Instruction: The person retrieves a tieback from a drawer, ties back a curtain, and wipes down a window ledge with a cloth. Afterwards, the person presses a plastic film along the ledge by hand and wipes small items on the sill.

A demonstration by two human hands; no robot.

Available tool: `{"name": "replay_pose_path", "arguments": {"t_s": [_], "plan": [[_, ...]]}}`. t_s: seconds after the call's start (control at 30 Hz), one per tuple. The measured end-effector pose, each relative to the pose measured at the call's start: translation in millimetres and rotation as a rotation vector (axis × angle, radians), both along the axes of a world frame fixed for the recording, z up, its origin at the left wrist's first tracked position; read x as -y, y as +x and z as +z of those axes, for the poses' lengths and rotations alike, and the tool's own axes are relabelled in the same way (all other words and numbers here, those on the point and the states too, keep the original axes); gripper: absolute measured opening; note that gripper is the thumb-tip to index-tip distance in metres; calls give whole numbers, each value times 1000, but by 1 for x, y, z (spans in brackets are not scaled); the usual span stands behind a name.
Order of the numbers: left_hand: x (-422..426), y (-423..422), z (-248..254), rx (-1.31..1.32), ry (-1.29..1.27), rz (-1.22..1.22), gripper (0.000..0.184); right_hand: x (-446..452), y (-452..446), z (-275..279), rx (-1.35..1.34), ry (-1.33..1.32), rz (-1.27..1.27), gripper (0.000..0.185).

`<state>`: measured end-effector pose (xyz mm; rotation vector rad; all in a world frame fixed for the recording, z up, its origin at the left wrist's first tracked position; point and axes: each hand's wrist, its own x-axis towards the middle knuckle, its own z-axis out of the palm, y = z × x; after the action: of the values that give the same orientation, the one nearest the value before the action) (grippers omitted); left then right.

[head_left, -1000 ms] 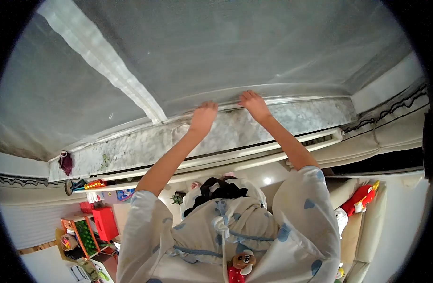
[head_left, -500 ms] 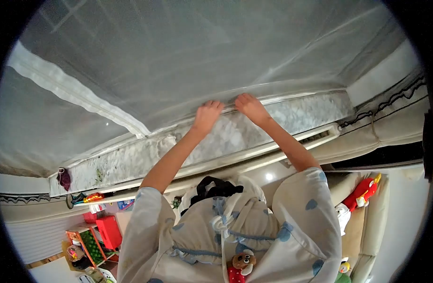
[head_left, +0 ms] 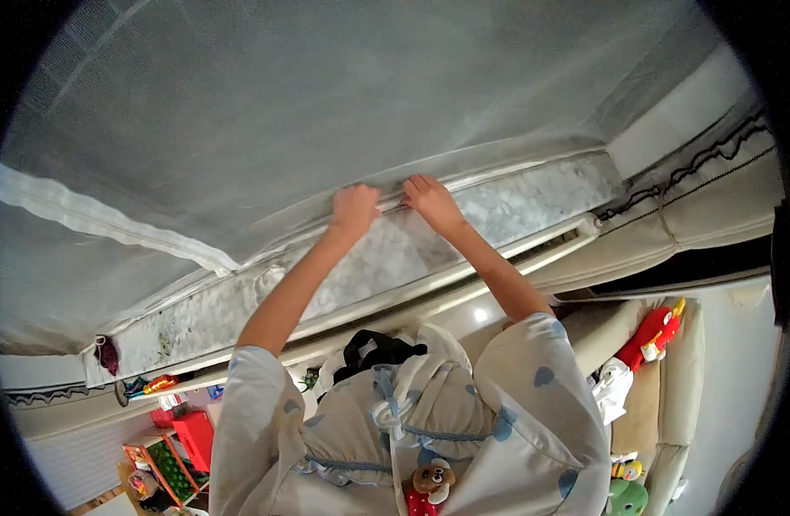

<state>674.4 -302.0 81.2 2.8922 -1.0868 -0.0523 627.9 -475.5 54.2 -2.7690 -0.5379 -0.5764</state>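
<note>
A large grey mesh screen (head_left: 343, 95) hangs in front of me, its lower edge running along a white strip (head_left: 515, 170) at the back of a marble sill (head_left: 532, 199). My left hand (head_left: 356, 209) is closed at that lower edge, slightly blurred, its fingertips hidden behind the knuckles. Just to its right, my right hand (head_left: 431, 205) is also closed, fingers bent over the same edge. A small gap separates the two hands. What lies between the fingers is mostly hidden. A wavy white band (head_left: 111, 222) crosses the mesh on the left.
Below the sill runs a white rail (head_left: 395, 303). A dark purple pouch (head_left: 107, 354) lies at the sill's left end. Rolled beige curtain (head_left: 653, 236) fills the right side. A red plush toy (head_left: 655, 334) rests on the beige sofa (head_left: 683, 391). Toy shelves (head_left: 167, 469) stand lower left.
The whole view has shifted, so the screen, sill and hands appear farther left. Both hands stay at the screen's lower edge, and the left one looks more tightly curled.
</note>
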Motion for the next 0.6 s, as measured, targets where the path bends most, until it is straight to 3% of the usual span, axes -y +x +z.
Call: {"name": "replay_pose_path", "arguments": {"t_s": [0.1, 0.23, 0.3, 0.6], "plan": [[9, -1, 12, 80, 68, -74, 6, 14, 3, 0, 72, -46, 69, 19], [32, -16, -4, 133, 106, -37, 10, 38, 0, 5, 95, -74, -14, 19], [41, -20, -11, 349, 15, -46, 11, 39, 1, 5, 89, -78, -39, 11], [97, -14, -25, 599, -81, -268, 6, 96, -1, -10, 167, -116, -86, 11]]}}
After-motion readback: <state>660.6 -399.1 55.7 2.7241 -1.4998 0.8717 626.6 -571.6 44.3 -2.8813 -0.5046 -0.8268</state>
